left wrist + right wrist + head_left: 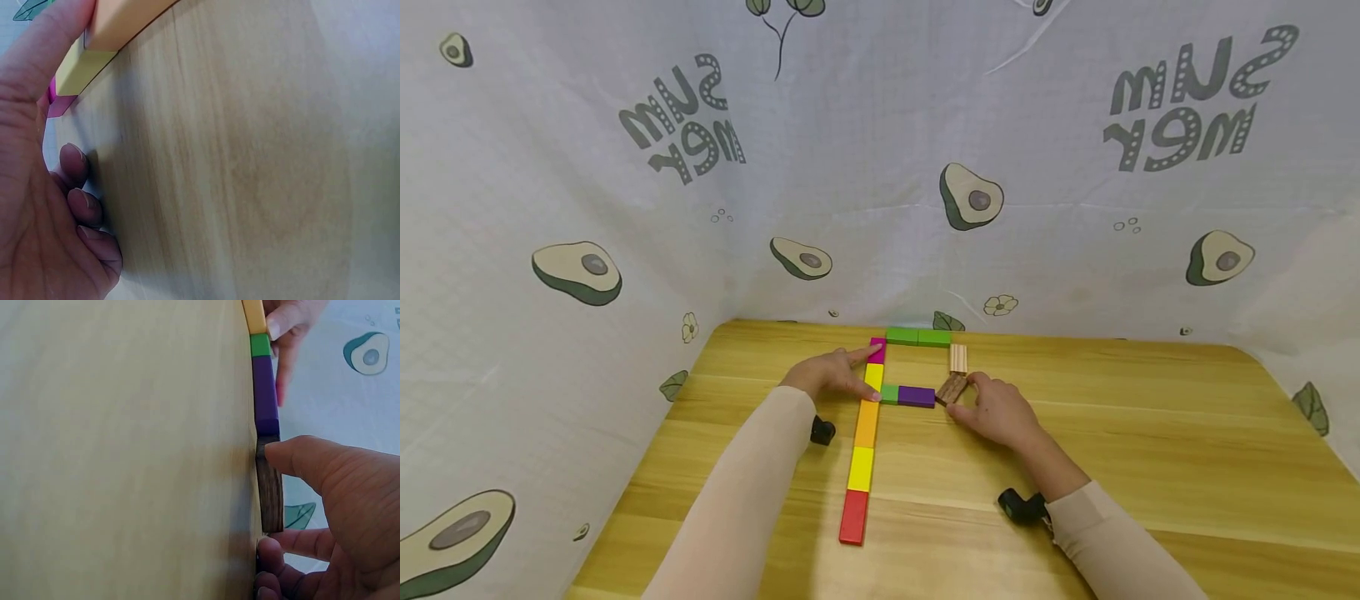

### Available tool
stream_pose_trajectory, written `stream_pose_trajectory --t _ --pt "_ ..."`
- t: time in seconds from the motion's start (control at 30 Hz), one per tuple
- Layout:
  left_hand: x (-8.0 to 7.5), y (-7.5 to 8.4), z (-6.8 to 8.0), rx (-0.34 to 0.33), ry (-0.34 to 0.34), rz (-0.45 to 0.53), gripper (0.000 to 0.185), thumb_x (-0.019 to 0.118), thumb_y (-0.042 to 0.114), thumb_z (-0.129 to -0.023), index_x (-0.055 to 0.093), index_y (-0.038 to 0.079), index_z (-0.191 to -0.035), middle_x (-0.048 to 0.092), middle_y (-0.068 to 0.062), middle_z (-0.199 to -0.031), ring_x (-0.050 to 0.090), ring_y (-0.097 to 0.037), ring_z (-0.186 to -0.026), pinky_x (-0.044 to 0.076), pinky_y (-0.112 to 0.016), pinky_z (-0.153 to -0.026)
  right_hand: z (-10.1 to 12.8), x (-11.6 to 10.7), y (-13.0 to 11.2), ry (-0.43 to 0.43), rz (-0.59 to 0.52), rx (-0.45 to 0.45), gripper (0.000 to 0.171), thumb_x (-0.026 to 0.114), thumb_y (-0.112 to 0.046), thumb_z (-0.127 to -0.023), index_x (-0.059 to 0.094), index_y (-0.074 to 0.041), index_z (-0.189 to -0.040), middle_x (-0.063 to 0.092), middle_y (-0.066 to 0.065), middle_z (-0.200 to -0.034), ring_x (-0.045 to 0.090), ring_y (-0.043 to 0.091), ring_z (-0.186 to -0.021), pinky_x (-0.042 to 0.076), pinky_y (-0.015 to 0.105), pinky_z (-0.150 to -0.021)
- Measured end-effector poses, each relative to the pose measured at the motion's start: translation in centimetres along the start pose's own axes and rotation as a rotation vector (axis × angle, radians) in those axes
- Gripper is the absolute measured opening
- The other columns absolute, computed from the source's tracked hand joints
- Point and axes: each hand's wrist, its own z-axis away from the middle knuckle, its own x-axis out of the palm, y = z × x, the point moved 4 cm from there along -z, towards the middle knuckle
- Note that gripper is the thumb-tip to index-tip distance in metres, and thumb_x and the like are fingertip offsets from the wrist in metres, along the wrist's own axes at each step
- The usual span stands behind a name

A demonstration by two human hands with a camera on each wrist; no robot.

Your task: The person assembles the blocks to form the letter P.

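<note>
Brown block (951,388) pinched by right hand (1000,410); left hand (831,373) steadies yellow block (873,377).

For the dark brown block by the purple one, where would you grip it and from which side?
Pinch the dark brown block across its two long side faces, coming from above on its right. It lies flat and skewed on the table, one end near the purple block and the other by the pale ridged block, so the ends look crowded. The right hand already holds it between thumb and fingers.

Bright, even light, soft shadows under the left hand (44,206) (wrist views blurry up close), head view bends at the edges.
</note>
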Motion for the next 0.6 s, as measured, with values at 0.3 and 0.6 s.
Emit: stream_pose_trajectory --t 0.3,0.6 --pt "-0.17 -0.05 0.0 0.011 -0.004 0.003 0.102 0.072 0.07 -0.056 0.013 0.059 -0.139 0.014 -0.008 -0.153 0.02 -0.039 -0.134 0.02 -0.065 -0.1 -0.05 0.11 0.07 0.005 -0.017 -0.002 0.074 0.061 -0.053 -0.081 0.046 0.002 -0.128 0.059 0.023 -0.109 0.055 0.04 -0.1 0.045 0.052 -0.081" --pt "-0.01 -0.65 -0.31 0.022 -0.015 0.022 0.104 0.072 0.072 -0.053 0.015 0.058 -0.139 0.01 -0.008 -0.153 0.016 -0.038 -0.135 0.018 -0.065 -0.101 -0.19 0.8 0.33 0.015 -0.013 -0.023 0.074 0.061 -0.054 -0.081 0.047 0.002 -0.127 0.061 0.02 -0.104 0.057 0.036 -0.096 0.047 0.049 -0.079"
